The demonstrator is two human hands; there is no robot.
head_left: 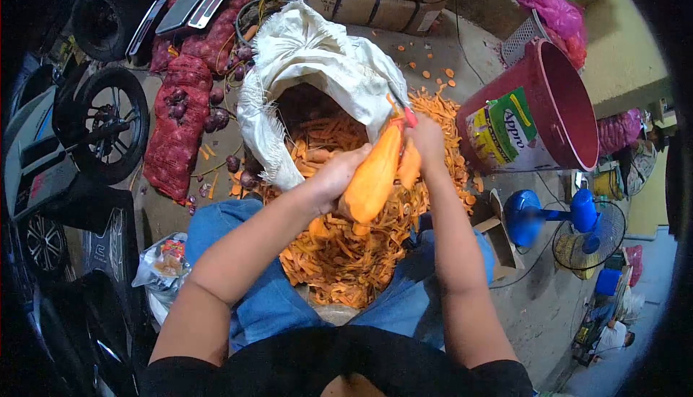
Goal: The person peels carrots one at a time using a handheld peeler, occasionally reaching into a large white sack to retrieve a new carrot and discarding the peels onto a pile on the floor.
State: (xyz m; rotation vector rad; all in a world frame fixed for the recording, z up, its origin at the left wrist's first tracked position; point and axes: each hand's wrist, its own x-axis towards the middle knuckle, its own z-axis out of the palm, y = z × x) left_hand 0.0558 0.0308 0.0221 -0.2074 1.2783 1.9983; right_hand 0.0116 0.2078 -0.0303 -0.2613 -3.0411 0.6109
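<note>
My left hand [342, 177] is wrapped round a big, bright orange carrot [372, 179], its thick end toward me. My right hand [429, 141] is closed on a red-handled peeler [410, 118] by the carrot's far end; its dark blade is only partly visible. Beneath both hands, a heap of orange peelings [346, 260] fills the space between my knees. Just beyond stands a white woven sack [317, 58], its mouth facing me, with carrots and peelings at the opening.
A maroon bucket [577, 108] is at the right, near a blue fan [588, 234]. Red net sacks of onions [177, 126] lie left, with loose onions beside them and a scale [198, 7] on top. A motorbike wheel [108, 126] is far left; cardboard boxes [375, 0] are behind.
</note>
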